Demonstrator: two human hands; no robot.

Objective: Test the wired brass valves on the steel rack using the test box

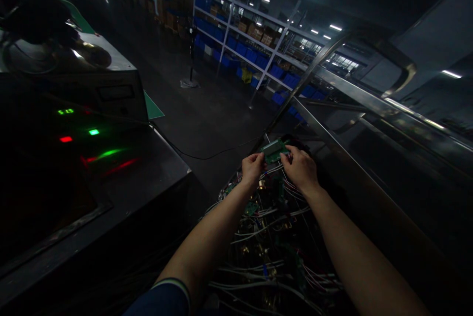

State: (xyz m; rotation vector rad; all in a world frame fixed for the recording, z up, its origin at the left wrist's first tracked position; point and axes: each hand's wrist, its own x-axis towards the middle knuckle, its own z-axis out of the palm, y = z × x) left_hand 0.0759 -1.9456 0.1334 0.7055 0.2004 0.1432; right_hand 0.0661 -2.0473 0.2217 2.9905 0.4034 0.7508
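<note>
Grasping anything, those two bare hands?

"Yes. The left hand (253, 165) pinches one end of a green rectangular circuit board with a pale grey strip across it (274, 152). The right hand (300, 165) grips the other end between thumb and fingers."

"Where exactly is the board?"

"Above the far end of a tangle of thin white insulated wires (254, 284) and small brass-coloured metal fittings (262, 184). Whether it touches them, I can't tell; it's too dark."

"And around that?"

"To the left, a dark box-shaped instrument with a pale top (121, 79) shows glowing green digits (65, 111). To the right runs a shiny bent metal tube (321, 59). Beyond stands pale metal shelving holding blue plastic bins (251, 54)."
</note>
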